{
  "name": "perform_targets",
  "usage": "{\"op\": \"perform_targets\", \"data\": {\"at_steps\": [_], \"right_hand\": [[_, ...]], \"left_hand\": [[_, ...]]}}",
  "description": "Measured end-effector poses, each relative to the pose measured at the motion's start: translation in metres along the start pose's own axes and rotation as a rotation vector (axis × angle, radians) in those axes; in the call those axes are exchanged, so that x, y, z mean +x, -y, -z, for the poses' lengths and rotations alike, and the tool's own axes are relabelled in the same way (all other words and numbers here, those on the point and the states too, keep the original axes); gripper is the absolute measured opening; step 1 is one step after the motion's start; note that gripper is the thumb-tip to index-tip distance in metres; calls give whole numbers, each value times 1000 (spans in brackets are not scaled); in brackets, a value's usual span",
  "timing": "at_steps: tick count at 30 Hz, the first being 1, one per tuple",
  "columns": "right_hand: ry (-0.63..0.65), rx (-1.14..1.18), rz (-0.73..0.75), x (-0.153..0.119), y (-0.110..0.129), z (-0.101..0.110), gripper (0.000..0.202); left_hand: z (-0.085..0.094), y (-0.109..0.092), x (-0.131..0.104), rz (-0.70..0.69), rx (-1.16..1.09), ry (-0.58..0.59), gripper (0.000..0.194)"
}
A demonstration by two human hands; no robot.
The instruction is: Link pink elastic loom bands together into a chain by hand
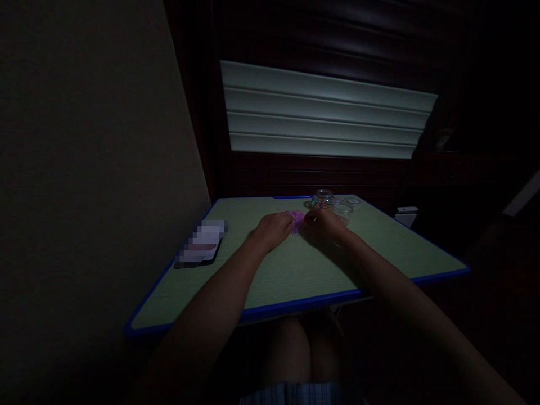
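Between my hands, on the table, is a pink-purple clump [297,221] that looks like small loops; the dim light blurs its detail. My left hand [274,230] is closed at the clump's left edge, its fingertips pressed against the pink material. On the other side, my right hand [325,223] is pinched close to the clump's right edge, and what its fingertips hold is too small to make out. Just behind the right hand stands a clear jar [323,199] with multicoloured small bands inside. A second clear container [343,211] is partly hidden by that hand.
The light green table [270,281] has a blue rim. A flat dark-edged object [202,244], pixelated on top, lies at the left edge. A clear lid-like piece [352,201] rests at the back right. A wall and dark panelling border the table.
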State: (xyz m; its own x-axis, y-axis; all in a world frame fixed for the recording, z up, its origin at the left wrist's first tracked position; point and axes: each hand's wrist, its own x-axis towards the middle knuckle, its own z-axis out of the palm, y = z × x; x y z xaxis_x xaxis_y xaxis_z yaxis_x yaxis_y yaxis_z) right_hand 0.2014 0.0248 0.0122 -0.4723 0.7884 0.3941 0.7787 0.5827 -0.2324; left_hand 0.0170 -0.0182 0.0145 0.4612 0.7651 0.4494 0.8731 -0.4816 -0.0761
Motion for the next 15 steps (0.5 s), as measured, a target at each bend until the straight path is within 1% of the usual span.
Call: {"op": "perform_targets", "data": {"at_steps": [4,9,15], "right_hand": [[-52,19,20,2,-1,-1,22],[-101,70,90,4,2,-1,23],[-61,83,121,3,5,-1,22]], "left_hand": [[0,-1,2,19,-86,-38,24],[-4,1,4,35,-156,-66,25],[-6,0,6,32,-217,-95,26]]}}
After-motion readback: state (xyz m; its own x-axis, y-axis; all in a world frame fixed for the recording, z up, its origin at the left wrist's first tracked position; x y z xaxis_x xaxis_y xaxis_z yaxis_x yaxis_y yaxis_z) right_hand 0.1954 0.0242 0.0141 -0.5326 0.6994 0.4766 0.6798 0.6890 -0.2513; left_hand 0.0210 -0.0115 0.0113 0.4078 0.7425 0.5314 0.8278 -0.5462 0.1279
